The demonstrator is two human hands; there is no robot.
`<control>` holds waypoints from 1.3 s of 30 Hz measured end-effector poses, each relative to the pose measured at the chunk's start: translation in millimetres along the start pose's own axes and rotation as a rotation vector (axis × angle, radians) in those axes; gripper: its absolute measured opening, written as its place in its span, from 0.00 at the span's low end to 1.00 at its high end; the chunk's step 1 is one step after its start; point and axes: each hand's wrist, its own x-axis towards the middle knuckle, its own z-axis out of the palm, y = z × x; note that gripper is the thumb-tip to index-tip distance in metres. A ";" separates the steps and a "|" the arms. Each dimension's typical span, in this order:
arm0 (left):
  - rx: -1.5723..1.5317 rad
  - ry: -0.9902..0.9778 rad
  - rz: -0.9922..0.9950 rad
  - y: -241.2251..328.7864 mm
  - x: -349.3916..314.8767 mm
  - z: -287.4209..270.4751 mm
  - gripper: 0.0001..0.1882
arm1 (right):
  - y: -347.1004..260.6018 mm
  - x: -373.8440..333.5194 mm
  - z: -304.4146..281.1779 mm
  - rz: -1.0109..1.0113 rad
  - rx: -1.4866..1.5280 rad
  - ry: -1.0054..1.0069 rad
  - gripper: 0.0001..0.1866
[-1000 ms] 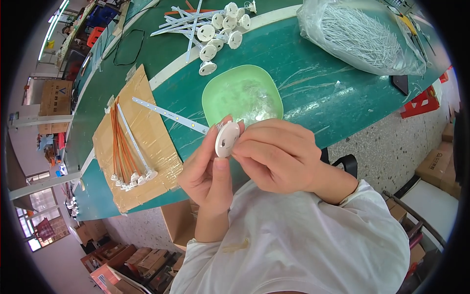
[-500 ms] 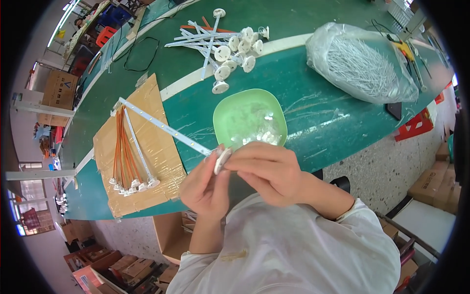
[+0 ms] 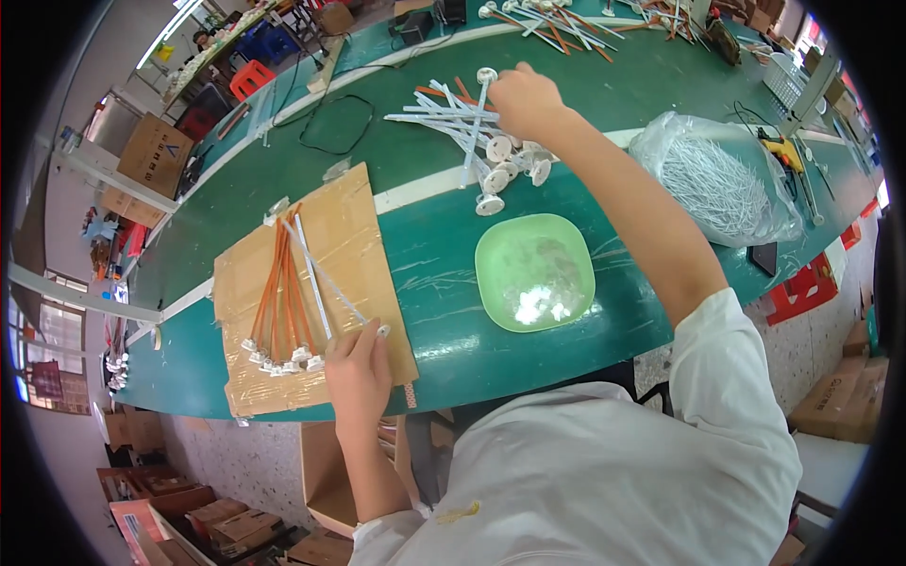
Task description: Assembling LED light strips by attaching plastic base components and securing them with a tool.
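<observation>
Left hand (image 3: 359,375) is pinching a strip (image 3: 340,289); whether the right hand (image 3: 528,99) is gripping anything, I cannot tell. Cardboard (image 3: 351,226) is lying beneath that strip, a strip pile (image 3: 475,132) by the right hand, a bowl (image 3: 500,266) nearby.

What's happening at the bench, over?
Left hand at white-capped strip over cardboard. Right hand at strip pile, grip unclear. Nothing visibly blocking either.
</observation>
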 end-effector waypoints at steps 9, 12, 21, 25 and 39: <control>0.457 0.064 -0.029 -9.0 -7.2 -11.0 0.19 | 13.3 -3.3 -35.1 0.075 0.298 0.102 0.09; 0.235 0.222 -0.054 29.3 2.3 -9.8 0.29 | 1.3 -61.0 -71.4 0.006 0.851 0.184 0.10; -1.461 -0.406 -0.055 104.2 3.4 49.7 0.31 | -55.9 -196.6 -67.9 0.048 1.851 -0.186 0.07; -1.403 -0.453 0.173 102.9 7.4 51.1 0.26 | -56.9 -209.0 -62.7 0.190 1.948 -0.229 0.07; -1.873 -0.317 -0.136 109.1 -5.5 58.0 0.25 | -63.7 -245.7 -47.9 -0.153 1.199 0.739 0.16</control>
